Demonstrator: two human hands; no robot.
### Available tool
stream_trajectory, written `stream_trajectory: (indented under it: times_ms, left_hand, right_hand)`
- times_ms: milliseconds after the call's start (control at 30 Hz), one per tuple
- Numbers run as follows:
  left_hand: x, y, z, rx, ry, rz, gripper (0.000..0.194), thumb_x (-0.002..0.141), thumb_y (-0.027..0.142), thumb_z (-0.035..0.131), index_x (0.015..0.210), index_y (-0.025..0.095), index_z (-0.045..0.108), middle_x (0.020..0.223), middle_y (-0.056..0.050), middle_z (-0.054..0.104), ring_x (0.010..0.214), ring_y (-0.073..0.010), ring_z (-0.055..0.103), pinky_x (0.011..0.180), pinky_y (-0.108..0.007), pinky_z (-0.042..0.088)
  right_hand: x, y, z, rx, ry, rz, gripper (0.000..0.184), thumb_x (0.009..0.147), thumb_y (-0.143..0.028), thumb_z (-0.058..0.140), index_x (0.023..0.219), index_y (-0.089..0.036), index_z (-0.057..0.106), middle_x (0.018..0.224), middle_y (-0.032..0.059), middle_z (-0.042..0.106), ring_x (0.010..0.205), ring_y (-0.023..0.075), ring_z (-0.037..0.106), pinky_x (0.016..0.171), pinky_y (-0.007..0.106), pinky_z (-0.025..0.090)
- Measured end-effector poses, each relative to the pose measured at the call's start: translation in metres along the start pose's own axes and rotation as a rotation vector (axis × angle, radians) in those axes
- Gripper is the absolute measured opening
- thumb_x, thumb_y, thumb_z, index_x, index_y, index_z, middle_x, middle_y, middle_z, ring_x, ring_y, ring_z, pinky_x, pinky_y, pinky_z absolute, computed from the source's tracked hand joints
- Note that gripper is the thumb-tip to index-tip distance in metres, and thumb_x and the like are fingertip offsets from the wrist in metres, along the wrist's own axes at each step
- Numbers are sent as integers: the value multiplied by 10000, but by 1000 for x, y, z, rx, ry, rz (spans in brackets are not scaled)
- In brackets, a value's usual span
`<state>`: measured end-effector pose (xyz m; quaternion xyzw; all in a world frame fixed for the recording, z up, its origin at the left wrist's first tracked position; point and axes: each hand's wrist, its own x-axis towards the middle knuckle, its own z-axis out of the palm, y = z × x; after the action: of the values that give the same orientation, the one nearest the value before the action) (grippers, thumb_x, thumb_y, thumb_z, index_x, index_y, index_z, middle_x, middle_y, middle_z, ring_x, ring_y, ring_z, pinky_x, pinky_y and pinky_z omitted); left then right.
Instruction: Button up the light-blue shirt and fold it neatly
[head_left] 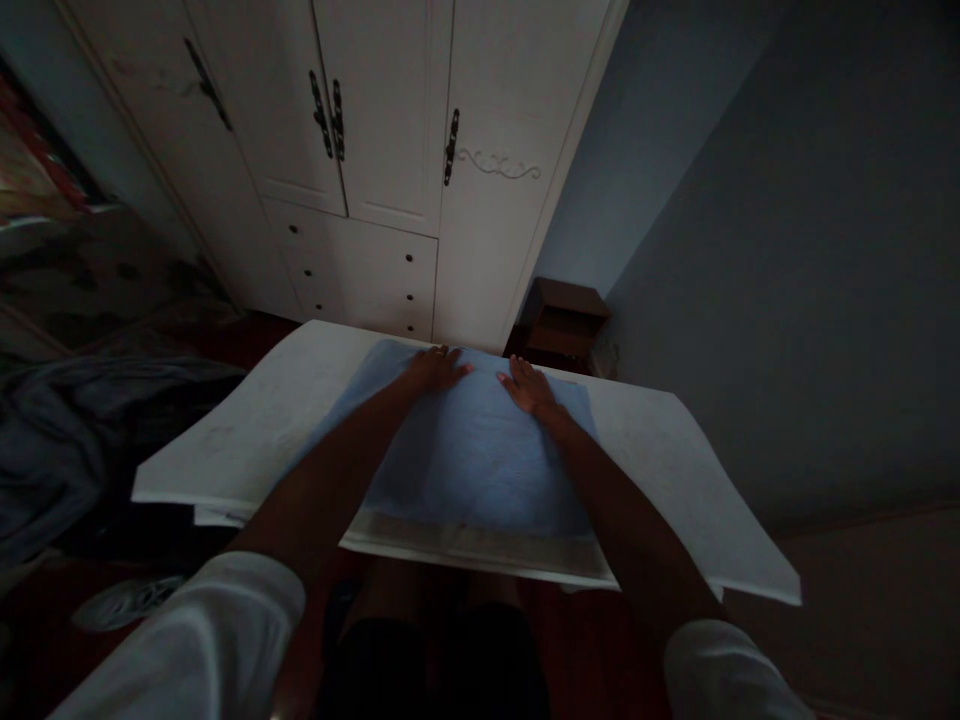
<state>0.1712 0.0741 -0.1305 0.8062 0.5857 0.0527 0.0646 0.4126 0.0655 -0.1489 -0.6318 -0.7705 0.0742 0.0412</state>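
A light blue cloth (487,450) lies spread over the middle of a white table (660,440). Its near edge stops a little short of the table's front edge. Near the cloth's far edge, my left hand (437,370) rests flat on it with fingers stretched out. My right hand (531,387) lies on the cloth a short way to the right, palm down and fingers apart. Neither hand grasps anything. Faint creases run across the cloth between my forearms, and my left forearm hides part of its left side.
Behind the table stands a white wardrobe (390,120) with dark handles and drawers. A small brown cabinet (566,312) sits by the wall at the back right. Dark crumpled fabric (75,440) is heaped on the left, with a shoe (124,603) on the floor below.
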Motion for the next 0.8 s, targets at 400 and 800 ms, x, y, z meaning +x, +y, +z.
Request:
stream_trajectory:
  times_ms: [400,800]
  left_hand:
    - [19,10,-3,-14,19,-1,713,931,631,218,1437,157,384,1535,-215,306,1428,-323,256,1102,-507,237]
    - [57,-14,-12,-189,86,-52,360,909,324,445,1136,186,688,1185,-90,681,1082,-210,613,927,-300,455]
  right_hand:
    - [14,10,-2,51,81,-1,596,1008,-461,280,1492,-116,318,1574,131,269,1459,256,215,1173,432,151]
    - [42,24,-20,219,194,-4,361,952,-335,424,1141,-161,678,1142,77,704,1034,180,632,902,262,453]
